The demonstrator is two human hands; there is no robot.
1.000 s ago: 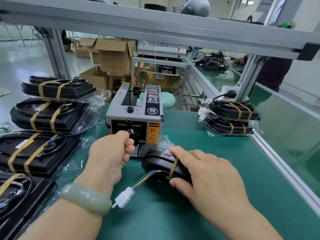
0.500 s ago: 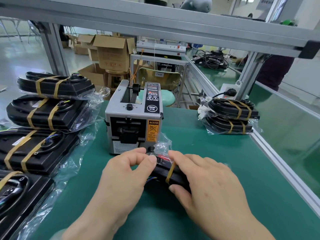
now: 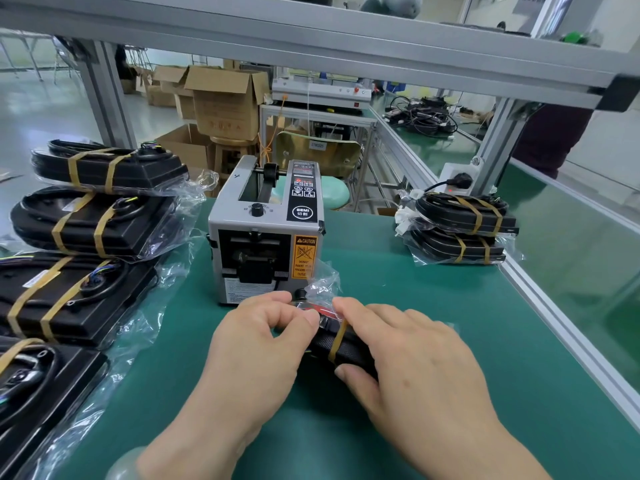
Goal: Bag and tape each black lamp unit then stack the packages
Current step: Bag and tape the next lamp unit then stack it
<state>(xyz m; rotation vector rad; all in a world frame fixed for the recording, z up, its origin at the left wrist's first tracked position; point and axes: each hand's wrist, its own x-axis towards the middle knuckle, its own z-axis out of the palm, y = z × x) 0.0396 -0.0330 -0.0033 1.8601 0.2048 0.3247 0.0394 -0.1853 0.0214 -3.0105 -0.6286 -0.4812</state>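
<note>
Head view. Just in front of the grey box-shaped tape dispenser (image 3: 266, 230), on the green-matted bench (image 3: 433, 323), lies one black lamp unit (image 3: 351, 349) inside a crinkled clear plastic bag (image 3: 322, 282). The bag's loose mouth stands up against the dispenser's front. One tan tape band (image 3: 337, 341) already wraps the unit.

The right hand (image 3: 415, 358) clamps the unit, with fingers laid over its top and the thumb against its near edge. The left hand (image 3: 256, 341) has thumb and forefinger pressed together on the bag film at the end of the unit nearest the dispenser. Whether a tape strip sits between them cannot be told.

Well to the right of the dispenser, two bagged, double-banded stacked packages (image 3: 460, 226) lie one on the other. To its left, more banded black units (image 3: 104, 220) lie overlapping in open bags.

By my judgement this unit is bagged and about half taped. A second band is likely next, then it goes onto the stack. How finished the left-side units are is unclear.
</note>
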